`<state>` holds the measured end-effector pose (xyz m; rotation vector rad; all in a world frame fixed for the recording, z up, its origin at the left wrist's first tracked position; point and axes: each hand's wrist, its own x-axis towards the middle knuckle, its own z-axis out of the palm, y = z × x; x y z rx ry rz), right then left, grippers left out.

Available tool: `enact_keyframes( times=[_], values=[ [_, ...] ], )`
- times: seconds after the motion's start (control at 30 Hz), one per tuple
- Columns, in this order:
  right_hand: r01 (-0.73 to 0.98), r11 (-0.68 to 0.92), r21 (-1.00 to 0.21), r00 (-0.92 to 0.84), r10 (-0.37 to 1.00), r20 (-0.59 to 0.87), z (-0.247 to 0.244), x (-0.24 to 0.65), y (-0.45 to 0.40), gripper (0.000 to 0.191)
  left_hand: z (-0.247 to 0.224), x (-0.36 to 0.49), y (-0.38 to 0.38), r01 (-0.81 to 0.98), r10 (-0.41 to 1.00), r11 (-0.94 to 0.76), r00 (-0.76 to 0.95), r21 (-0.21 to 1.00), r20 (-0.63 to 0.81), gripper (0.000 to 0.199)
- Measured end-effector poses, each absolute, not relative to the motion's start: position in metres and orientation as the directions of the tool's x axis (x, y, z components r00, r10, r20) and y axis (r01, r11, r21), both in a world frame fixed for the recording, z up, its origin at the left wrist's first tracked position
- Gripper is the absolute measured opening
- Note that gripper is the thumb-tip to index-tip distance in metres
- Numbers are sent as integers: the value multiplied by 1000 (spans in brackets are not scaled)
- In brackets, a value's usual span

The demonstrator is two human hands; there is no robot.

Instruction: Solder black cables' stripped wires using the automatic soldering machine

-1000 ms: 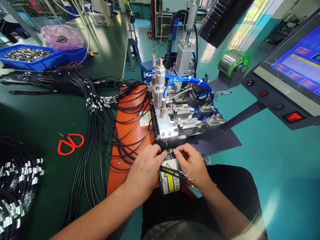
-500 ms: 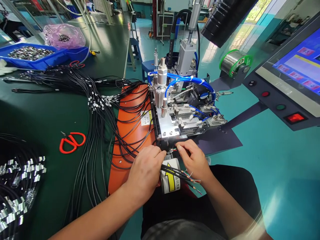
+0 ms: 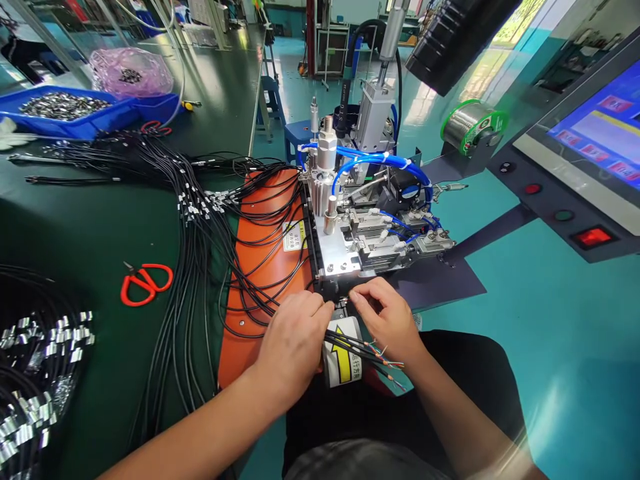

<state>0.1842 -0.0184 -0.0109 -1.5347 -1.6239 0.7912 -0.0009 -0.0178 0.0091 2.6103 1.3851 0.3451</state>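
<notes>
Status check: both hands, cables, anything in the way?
Left hand: closed on black cables, coloured wire ends exposed.
Right hand: fingertips near machine, grip unclear.
Nothing visibly blocking; red-handled scissors off left.

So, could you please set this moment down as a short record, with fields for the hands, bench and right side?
Left hand: closed around black cables, their coloured wire ends showing
Right hand: at the front edge of the machine; anything pinched is too small to tell
Under the cables: white label with yellow arrow
Bench: red-handled snips, blue tray of metal parts
Right side: wire spool, lit screen
</notes>
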Motion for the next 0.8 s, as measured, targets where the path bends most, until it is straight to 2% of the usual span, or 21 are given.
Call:
enact_keyframes(
  times=[0.23,0.37,0.5,0.6,0.8],
  values=[
    [514,41,-857,20,998,60,-13,184,-14,15,19,-1,-18,803,830,-554,553,220,73,23],
    [459,-82,-884,36,997,-74,-19,186,-11,19,27,1,-20,800,815,-576,577,168,44,24],
    [326,-188,-927,60,982,-178,-23,187,-11,27,30,3,-23,808,815,-577,580,116,10,24],
    [286,-198,-937,45,980,-193,-23,186,-13,31,30,5,-26,812,815,-578,580,79,-4,25],
    [332,-169,-928,33,985,-167,-24,182,-15,27,31,8,-34,789,787,-614,614,-18,55,24]
  ],
)
